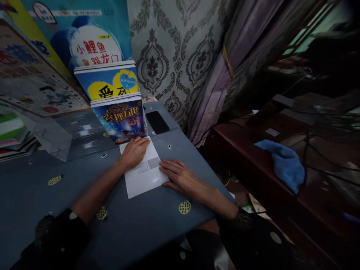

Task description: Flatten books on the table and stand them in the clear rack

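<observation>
A thin white booklet [144, 183] with small print and a grey block lies flat on the table, just in front of the standing books. My left hand [135, 153] rests palm down across its upper part, fingers stretched out. At the booklet's right edge is my right hand [181, 176], its fingers extended and touching that edge, the thumb lower down. Right behind my left hand stands a dark blue book [119, 118] with gold lettering.
Behind the blue book are a yellow-and-blue book [109, 83] and a tall teal book [84, 22]. A black phone [158, 122] lies near the table's right edge. Clear plastic stands [57, 138] are at left. A blue cloth [285, 165] hangs over brown furniture at right.
</observation>
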`<state>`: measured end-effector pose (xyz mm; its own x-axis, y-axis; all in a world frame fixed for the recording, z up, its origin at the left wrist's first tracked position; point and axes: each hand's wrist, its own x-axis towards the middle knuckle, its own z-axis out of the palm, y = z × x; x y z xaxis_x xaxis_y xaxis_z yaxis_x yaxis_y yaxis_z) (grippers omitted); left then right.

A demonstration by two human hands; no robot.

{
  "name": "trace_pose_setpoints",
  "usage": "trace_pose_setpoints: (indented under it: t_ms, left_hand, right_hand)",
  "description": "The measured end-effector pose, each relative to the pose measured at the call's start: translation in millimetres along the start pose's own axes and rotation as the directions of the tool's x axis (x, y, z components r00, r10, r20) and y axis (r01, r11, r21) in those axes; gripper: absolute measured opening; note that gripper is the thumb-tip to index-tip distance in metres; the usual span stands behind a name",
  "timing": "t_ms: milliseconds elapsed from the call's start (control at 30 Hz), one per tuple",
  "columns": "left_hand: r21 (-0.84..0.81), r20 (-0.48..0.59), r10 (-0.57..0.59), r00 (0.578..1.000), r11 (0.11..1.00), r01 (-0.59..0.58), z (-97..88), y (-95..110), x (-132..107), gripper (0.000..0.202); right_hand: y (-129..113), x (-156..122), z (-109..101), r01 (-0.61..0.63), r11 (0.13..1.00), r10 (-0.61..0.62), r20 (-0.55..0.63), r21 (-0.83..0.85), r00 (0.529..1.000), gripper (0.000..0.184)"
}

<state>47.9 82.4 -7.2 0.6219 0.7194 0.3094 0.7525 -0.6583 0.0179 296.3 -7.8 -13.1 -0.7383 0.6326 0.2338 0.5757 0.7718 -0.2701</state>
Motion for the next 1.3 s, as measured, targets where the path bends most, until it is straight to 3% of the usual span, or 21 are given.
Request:
trace_pose_setpoints:
  t_ms: [267, 467, 700, 1067, 1300]
  left_hand:
    - [-0.001, 0.010, -0.020, 1.000, 1.000, 0.020, 2.2, 0, 13, 0.043]
    - [-0.018, 0.030, 0.024, 0.999, 1.000, -0.023, -0.1, 2, 7, 0.041]
    - [-0.086, 0.066, 0.114, 0.991, 0.990, -0.108, -6.6, 22, -4, 0.039]
    - [-0.205, 0.031, 0.222, 0.975, 0.956, -0.211, -13.2, 48, -29, 0.043]
    - [-0.294, 0.016, 0.250, 0.968, 0.927, -0.234, -18.4, 65, -43, 0.044]
  right_hand:
    - [-1, -1, -1, 0.017, 1.000, -0.017, -0.015, -0.025, 1.000, 0.046]
    - [-3, -2, 0, -0.011, 1.000, 0.011, -0.019, -0.015, 1.000, 0.045]
    - [-7, -2, 0, -0.032, 0.998, 0.031, -0.032, -0.046, 0.999, 0.042]
    - [-12, -4, -4, -0.029, 0.993, 0.019, -0.085, -0.117, 0.996, 0.035]
    - [-18, -5, -10, -0.145, 0.977, 0.127, -0.120, -0.153, 0.985, 0.034]
